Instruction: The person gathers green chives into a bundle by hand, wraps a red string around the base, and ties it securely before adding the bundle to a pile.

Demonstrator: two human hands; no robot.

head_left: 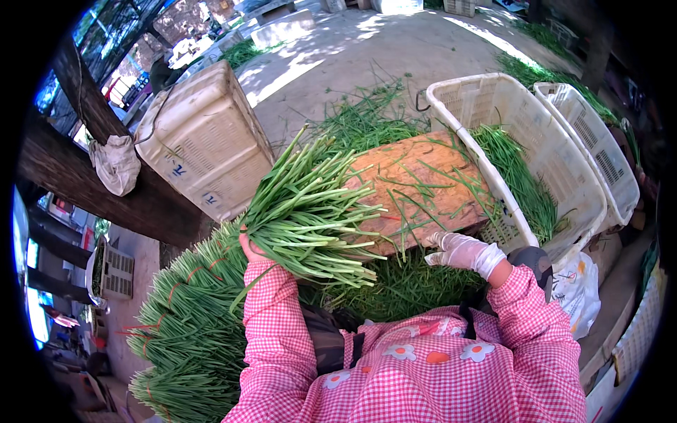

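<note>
My left hand is closed round a thick bunch of chive-like green stalks. The pale cut ends fan out to the right over the near left part of a worn wooden board. Loose green blades are scattered on that board. My right hand, in a thin whitish glove, is by the board's near right edge. Its fingers are apart, pointing left, with nothing in them. Tied bundles of the same stalks, with red ties, are piled to the left of my left forearm.
A white plastic crate holding loose greens stands right of the board, with another crate behind it. A closed-sided crate is tilted at the far left beside a tree trunk. Cut greens lie beyond the board.
</note>
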